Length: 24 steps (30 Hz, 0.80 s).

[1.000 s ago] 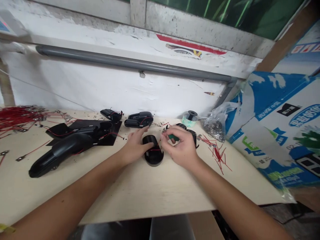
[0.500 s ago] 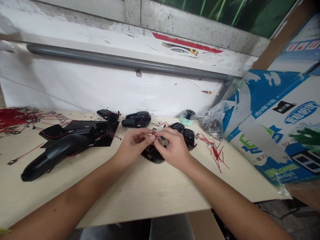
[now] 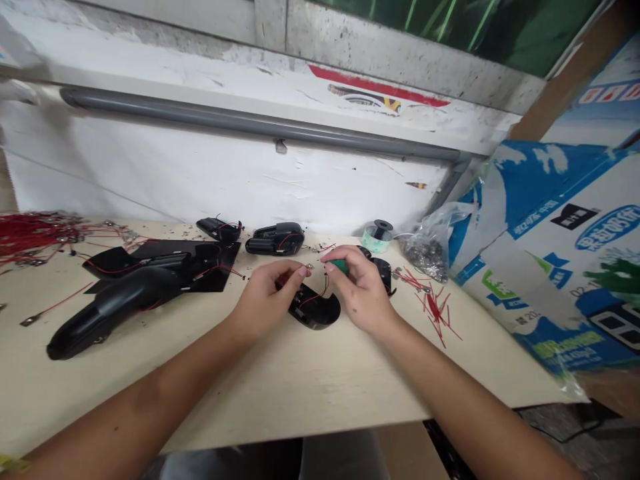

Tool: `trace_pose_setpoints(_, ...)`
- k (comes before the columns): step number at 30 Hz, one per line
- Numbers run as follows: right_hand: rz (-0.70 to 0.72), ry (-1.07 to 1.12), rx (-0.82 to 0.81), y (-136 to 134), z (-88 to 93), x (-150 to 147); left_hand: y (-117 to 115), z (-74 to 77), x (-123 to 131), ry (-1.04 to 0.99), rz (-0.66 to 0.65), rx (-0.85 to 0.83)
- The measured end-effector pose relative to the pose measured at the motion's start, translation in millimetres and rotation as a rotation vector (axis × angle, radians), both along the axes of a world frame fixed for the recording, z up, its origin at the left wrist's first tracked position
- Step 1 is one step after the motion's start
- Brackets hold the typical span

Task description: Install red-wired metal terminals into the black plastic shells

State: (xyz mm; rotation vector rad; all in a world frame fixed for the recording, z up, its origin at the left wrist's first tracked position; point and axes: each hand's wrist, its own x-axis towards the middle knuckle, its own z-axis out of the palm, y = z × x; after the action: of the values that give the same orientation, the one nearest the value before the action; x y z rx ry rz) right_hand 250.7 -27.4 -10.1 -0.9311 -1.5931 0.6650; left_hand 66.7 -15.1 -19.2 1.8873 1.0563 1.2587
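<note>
Near the table's middle, my left hand pinches a tiny metal piece between thumb and forefinger. My right hand is closed round a green object, with the end of a thin red wire at its fingertips. A small gap lies between the two hands. Below and between them, a curved black plastic shell rests on the table, a red wire rising from it. Another black part sits partly hidden behind my right hand.
Black housings and a long black assembly lie behind and left. Red wires pile at far left, more at right. A tape roll and a plastic bag of metal parts stand at back right.
My hands have moved apart, my right hand shifting right. The curved black shell and its wire now show between them. The view has shifted slightly.
</note>
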Motion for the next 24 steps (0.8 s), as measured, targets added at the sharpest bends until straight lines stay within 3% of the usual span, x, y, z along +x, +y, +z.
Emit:
trace_pose_setpoints(5,0.109,0.114,-0.076,1.7,1.0,-2.3,-6.3,-0.6,2.2,0.165,-0.027,0.132)
trace_pose_setpoints(15,0.211,0.143,-0.189,0.7,-5.0,-5.0,-8.7,2.6,1.8,0.151,-0.142,0.136)
trace_pose_setpoints(19,0.194,0.084,-0.160,-2.0,-3.8,-3.9,-8.4,3.2,2.0,0.180,-0.110,0.096)
trace_pose_setpoints(24,0.151,-0.101,-0.104,-5.7,-2.7,-3.4,-7.2,1.0,2.7,0.167,-0.160,0.083)
